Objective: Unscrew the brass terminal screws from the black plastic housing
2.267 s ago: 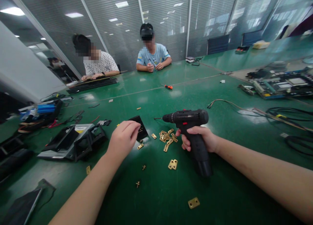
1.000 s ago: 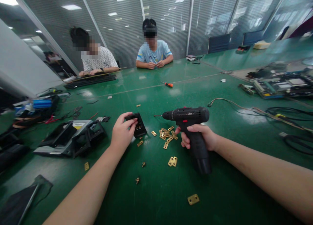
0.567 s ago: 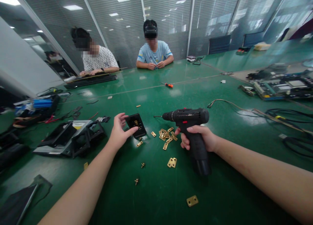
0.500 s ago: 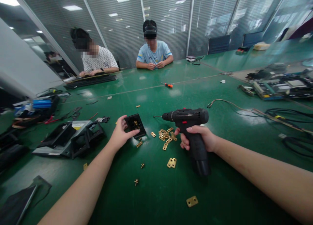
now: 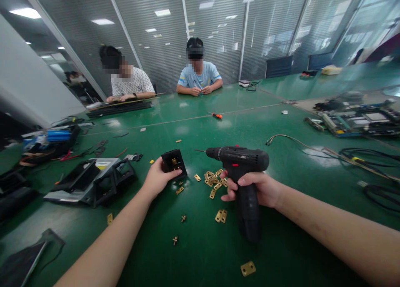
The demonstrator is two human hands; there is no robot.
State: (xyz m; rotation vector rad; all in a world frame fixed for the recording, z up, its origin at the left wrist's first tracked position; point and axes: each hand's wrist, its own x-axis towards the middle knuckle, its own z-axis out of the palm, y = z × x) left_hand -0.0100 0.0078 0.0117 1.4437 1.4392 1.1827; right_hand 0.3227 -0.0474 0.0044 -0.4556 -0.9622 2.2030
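Note:
My left hand (image 5: 158,178) grips a small black square socket-like block (image 5: 170,158) by its edge, the thumb across its face, where brass pieces show. In my right hand (image 5: 261,187) is a black cordless drill (image 5: 237,158), its thin bit pointing left toward the block but apart from it. Between the hands lies a pile of small brass plates (image 5: 212,178), each with holes. Two more plates (image 5: 221,215) lie nearer me, and a single plate (image 5: 248,268) is closest. Small screws (image 5: 183,218) stand on the green table (image 5: 200,258) below my left hand.
At left are grey-and-black housings (image 5: 90,178) and a heap of tools and wires (image 5: 53,141). An orange screwdriver (image 5: 217,116) lies further back. Circuit boards (image 5: 362,116) and black cables (image 5: 375,153) occupy the right. Two people (image 5: 200,76) sit across the table.
The view has tipped up slightly, so everything sits lower in the picture. The block is turned a little more upright in my left hand. Both hands keep their holds.

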